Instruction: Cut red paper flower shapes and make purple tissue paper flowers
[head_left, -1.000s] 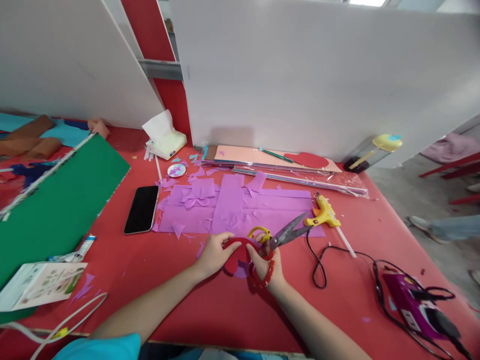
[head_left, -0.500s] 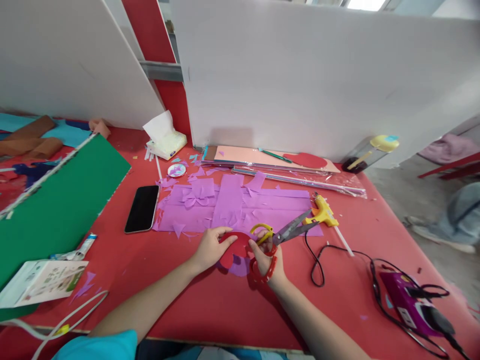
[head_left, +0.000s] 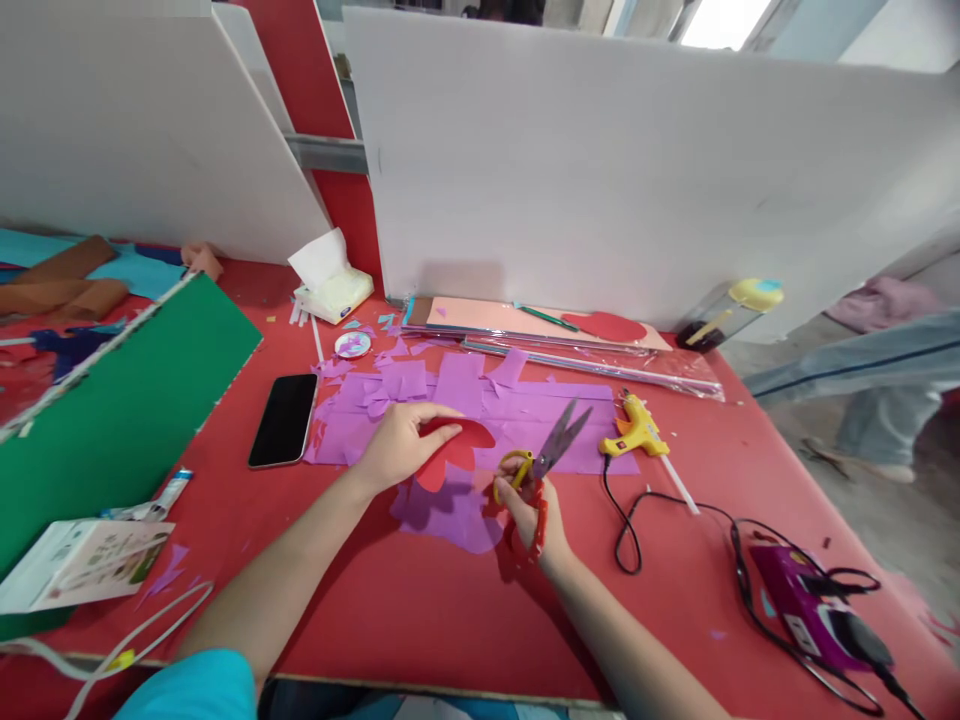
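Our left hand (head_left: 401,443) pinches a curved red paper shape (head_left: 448,454) by its edge, above ragged purple paper (head_left: 451,520); our right hand (head_left: 541,518) grasps yellow-and-red-handled metal scissors (head_left: 553,452) (blades parted), aimed forward, presumably so we spare the shape.

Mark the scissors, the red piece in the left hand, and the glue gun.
scissors (head_left: 548,456): head view, base of the blades
held red piece (head_left: 466,443): head view, middle of its face
glue gun (head_left: 641,433): head view, yellow body

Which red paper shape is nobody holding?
The back red shape, lying on the peach sheet beside the green pen. The front red shape is pinched in the left hand.
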